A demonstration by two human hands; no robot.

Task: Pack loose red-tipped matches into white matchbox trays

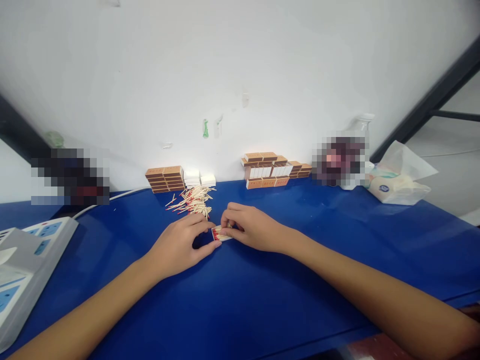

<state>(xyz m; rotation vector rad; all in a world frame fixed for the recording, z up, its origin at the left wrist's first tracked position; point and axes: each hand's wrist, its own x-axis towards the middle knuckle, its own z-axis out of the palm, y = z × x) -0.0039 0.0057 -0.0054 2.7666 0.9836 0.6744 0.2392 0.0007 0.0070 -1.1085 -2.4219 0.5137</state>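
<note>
A small white matchbox tray with red-headed matches in it lies on the blue table. My left hand has its thumb and forefinger at the tray's left end, one on each long side. Over the right part of the tray, my right hand is closed, its thumb and bent fingers around matches; they hide much of that end. Just behind the hands is a loose pile of matches. White empty-looking trays stand against the wall behind the pile.
Brown matchboxes are stacked at the back left, and more matchboxes at the back right. A tissue pack sits at the far right. On the left lies a grey-white power strip with a cable. Two blurred patches hide things.
</note>
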